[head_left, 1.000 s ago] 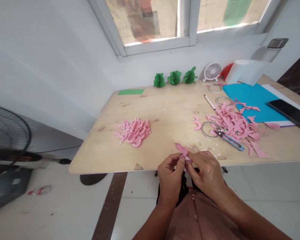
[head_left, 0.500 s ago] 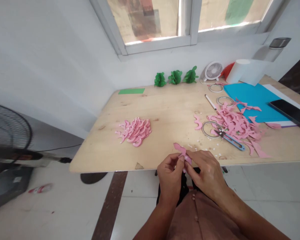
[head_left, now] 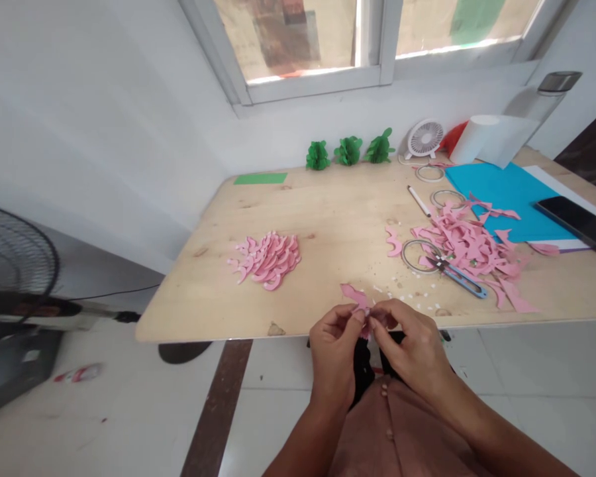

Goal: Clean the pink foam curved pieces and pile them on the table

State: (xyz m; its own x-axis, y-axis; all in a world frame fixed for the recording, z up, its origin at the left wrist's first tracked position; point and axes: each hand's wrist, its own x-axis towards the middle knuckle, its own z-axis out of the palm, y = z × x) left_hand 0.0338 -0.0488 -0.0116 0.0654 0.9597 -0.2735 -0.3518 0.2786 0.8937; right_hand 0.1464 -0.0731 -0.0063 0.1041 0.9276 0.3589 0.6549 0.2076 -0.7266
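At the table's front edge, a pink paper cutout [head_left: 356, 296] is pinched between my two hands. My left hand [head_left: 334, 351] grips it from the left with thumb and fingers closed. My right hand [head_left: 411, 344] is closed on its right side, fingertips meeting close to those of the left. Part of the paper is hidden under the fingers. To the left lies a heap of curved pink paper cutouts [head_left: 273, 258]. Right of my hands are a single pink cutout [head_left: 393, 241], a roll of tape [head_left: 421, 256] and blue-handled thread snips [head_left: 457, 275].
Pink paper scraps [head_left: 469, 238] spread over the right side, beside blue sheets [head_left: 506, 199] and a phone [head_left: 579, 224]. Along the wall stand green paper figures [head_left: 348, 151] and a small white fan [head_left: 425, 139]. A marker [head_left: 418, 201] and green strip [head_left: 261, 178] lie on the table.
My right fingers have drawn in and curled more tightly near the left fingertips. The pink cutout has turned slightly, and its rounded lower part is less visible.
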